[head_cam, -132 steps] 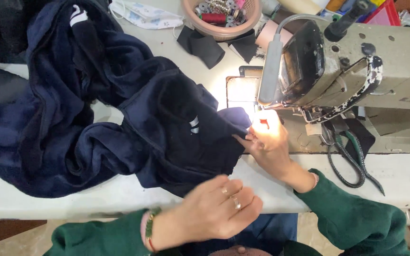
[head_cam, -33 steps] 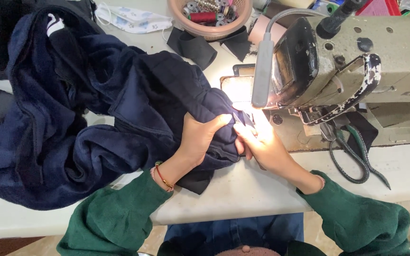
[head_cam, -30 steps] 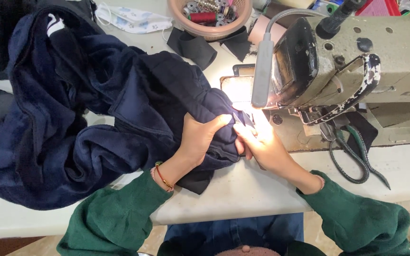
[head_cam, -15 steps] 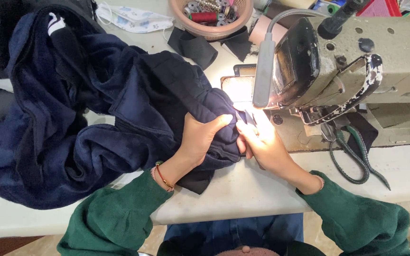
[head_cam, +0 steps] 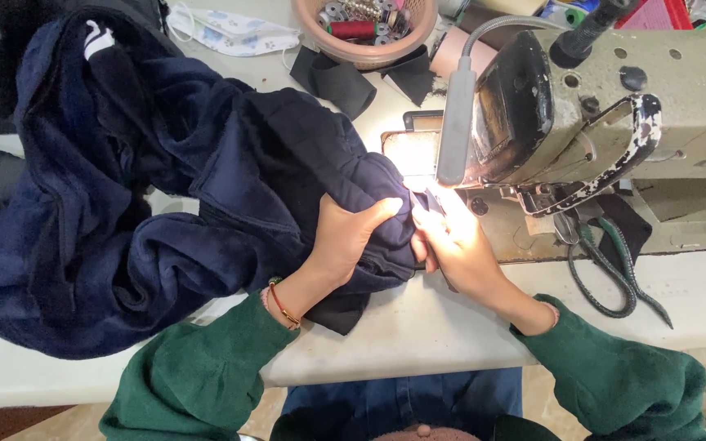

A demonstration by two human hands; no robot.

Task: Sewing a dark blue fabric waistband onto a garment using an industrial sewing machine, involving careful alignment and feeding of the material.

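Your left hand [head_cam: 345, 241] lies palm-down on the navy fleece garment [head_cam: 149, 204], fingers curled over a bunched fold and pressing it toward the needle area of the sewing machine [head_cam: 582, 106]. Most of the garment is heaped to the left of that hand across the white table [head_cam: 418, 327]; only its edge reaches under the lamp [head_cam: 449, 122]. Your right hand [head_cam: 459, 249] sits just beside the left, touching the fabric edge at the brightly lit spot; glare washes out the fingertips, so it looks pinched on the cloth, but I cannot tell for sure. Scissors [head_cam: 606, 269] lie right of that hand. A bowl of bobbins [head_cam: 365, 28] stands behind the garment.
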